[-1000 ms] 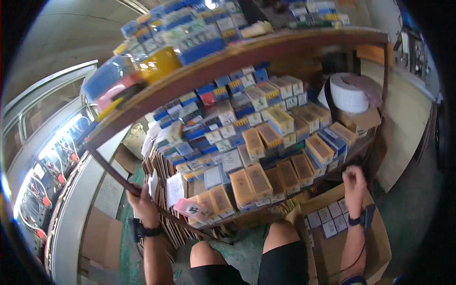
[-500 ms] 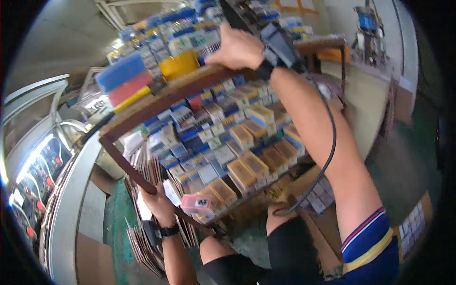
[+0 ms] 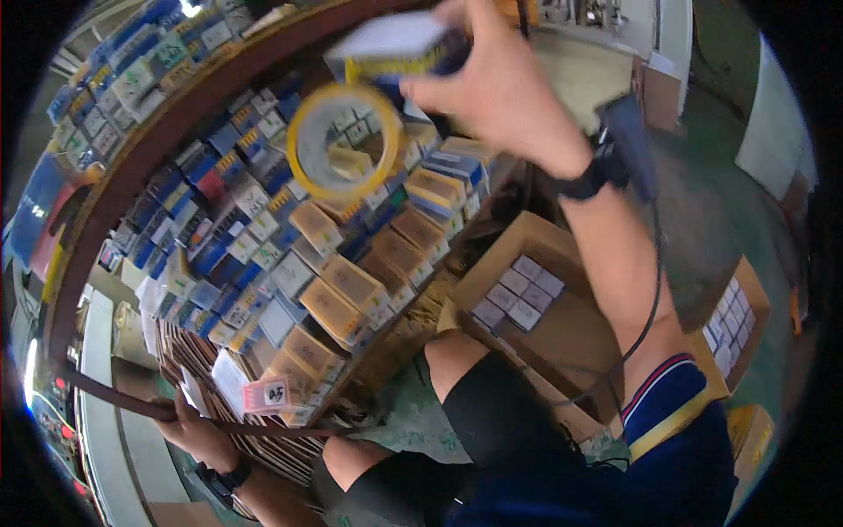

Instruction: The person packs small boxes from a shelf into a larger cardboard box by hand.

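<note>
Right hand (image 3: 487,79) is now clutching a white-topped box (image 3: 395,39) at 12 o'clock, thumb and fingers parted round it, so it's occupied; can't tell if it's holding the yellow tape roll (image 3: 393,145), 11 o'clock. Left hand (image 3: 200,437) is gripping the brown rail (image 3: 110,394), 8 o'clock.

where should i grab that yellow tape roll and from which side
I'd probably pinch the yellow tape roll by its lower-left rim, coming from the lower left: its open centre faces the camera, giving a finger room inside, while the right hand and the box it holds crowd its upper right.
</note>
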Action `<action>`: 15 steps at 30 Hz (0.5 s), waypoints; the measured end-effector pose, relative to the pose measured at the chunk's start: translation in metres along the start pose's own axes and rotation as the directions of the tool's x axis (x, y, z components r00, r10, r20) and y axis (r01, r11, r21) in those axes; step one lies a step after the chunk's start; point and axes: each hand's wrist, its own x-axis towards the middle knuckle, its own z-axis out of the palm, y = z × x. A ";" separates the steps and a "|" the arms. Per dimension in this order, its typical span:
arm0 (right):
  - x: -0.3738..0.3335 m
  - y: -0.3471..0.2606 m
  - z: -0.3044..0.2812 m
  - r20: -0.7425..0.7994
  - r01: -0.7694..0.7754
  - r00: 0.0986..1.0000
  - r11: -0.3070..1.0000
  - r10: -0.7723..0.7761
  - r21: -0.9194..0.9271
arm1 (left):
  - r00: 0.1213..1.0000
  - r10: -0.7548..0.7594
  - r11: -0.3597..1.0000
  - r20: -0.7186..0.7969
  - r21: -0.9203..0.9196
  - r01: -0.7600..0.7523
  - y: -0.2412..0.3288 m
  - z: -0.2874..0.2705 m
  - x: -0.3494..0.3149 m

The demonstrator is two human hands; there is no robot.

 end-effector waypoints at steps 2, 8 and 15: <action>-0.029 0.015 0.020 -0.079 0.093 0.993 0.996 -0.091 0.010 | 1.000 0.014 0.999 -0.017 -0.036 -0.015 0.013 0.011 -0.008; -0.065 0.027 0.044 0.047 -0.011 0.999 0.988 0.004 0.156 | 1.000 0.004 0.993 -0.019 -0.119 -0.007 0.022 0.014 -0.001; -0.080 0.023 0.052 0.110 -0.025 0.994 0.957 -0.008 0.288 | 0.998 -0.058 0.998 -0.016 -0.015 0.058 0.039 0.017 -0.010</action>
